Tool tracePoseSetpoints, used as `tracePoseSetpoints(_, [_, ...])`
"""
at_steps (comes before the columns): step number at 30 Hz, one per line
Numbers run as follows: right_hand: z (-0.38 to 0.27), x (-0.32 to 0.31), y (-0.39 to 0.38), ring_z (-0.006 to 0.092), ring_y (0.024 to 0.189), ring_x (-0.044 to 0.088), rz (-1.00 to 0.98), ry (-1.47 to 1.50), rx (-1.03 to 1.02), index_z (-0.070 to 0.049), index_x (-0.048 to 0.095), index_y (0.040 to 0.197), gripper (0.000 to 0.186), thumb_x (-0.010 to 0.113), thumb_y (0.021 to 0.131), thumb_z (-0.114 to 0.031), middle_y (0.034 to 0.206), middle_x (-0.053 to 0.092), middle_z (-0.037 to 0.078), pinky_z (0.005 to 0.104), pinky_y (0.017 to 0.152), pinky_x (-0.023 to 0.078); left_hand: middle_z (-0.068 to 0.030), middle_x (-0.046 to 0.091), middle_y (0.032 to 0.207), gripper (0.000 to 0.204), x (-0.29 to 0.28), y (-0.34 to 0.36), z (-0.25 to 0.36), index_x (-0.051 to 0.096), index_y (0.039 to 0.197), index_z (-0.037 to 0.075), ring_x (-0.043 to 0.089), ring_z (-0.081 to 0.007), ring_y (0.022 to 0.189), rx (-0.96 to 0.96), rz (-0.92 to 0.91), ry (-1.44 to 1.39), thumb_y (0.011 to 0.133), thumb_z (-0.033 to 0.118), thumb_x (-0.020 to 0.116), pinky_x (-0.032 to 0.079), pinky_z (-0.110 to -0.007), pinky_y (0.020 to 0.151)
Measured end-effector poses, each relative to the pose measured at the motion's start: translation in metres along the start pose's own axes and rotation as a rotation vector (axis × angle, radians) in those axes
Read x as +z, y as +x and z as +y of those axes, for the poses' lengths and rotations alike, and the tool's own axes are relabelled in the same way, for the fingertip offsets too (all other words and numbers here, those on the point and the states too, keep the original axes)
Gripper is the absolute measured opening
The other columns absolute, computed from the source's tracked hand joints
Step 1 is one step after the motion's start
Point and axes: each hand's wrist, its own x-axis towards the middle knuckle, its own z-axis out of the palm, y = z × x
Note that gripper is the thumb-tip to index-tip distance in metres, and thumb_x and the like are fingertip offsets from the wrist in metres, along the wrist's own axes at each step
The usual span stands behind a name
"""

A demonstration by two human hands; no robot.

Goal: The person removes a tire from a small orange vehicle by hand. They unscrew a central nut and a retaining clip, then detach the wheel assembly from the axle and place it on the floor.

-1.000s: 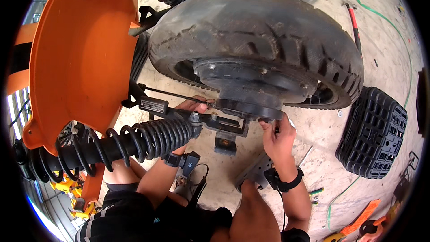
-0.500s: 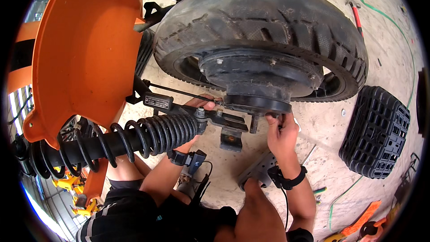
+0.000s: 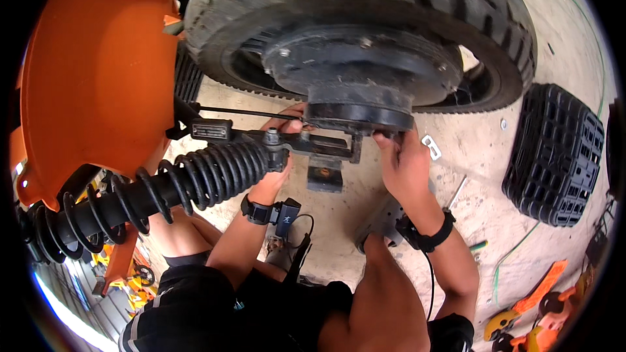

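A large black wheel (image 3: 365, 13) with a knobbly tyre leans over a dark round hub (image 3: 365, 68). Below the hub, its narrower drum (image 3: 358, 116) meets the slotted end of a black swingarm (image 3: 313, 145), where a short axle end (image 3: 357, 148) shows. My right hand (image 3: 405, 160) is closed at the drum's right underside, thumb against its lower edge, other fingers mostly hidden. Reaching behind the swingarm, my left hand (image 3: 290, 119) has bent fingers by the drum's left side and the end of a thin rod (image 3: 241, 113); what they hold is hidden.
A coil-spring shock absorber (image 3: 215, 176) runs from the swingarm to the lower left, beneath an orange body panel (image 3: 98, 72). On the floor lie a white slotted plate (image 3: 431, 148), a ring washer (image 3: 503, 124) and a black ribbed tread block (image 3: 554, 156). Orange parts (image 3: 541, 287) are at lower right.
The wheel and drum look larger and sit higher in view as the view shifts. The axle end has come closer to the swingarm's end. Both hands stay at the drum.
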Motion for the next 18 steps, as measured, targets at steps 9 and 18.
tracePoseSetpoints(9, [0.006, 0.020, -0.004, 0.0249, 0.039, 0.044, 0.074, 0.196, 0.110, 0.006, 0.044, 0.116, 0.050, 0.066, 0.087, -0.029, 0.048, 0.042, 0.008, 0.0348, 0.041, 0.036, -0.0126, 0.066, 0.093, 0.032, -0.001, -0.005, -0.022, 0.050, 0.117, -0.007, 0.063, -0.0185, 0.089, 0.037, 0.039, -0.035, 0.099, 0.019, 0.048, 0.049, -0.028, 0.079])
tracePoseSetpoints(18, [0.001, 0.026, -0.009, 0.0246, 0.039, 0.043, 0.142, 0.166, 0.087, 0.004, 0.044, 0.117, 0.048, 0.065, 0.087, -0.027, 0.049, 0.042, 0.008, 0.0339, 0.040, 0.036, -0.0076, 0.065, 0.090, 0.023, 0.026, -0.018, -0.030, 0.059, 0.105, -0.002, 0.059, -0.0114, 0.078, 0.183, 0.371, -0.158, 0.093, 0.016, 0.060, 0.047, -0.026, 0.075])
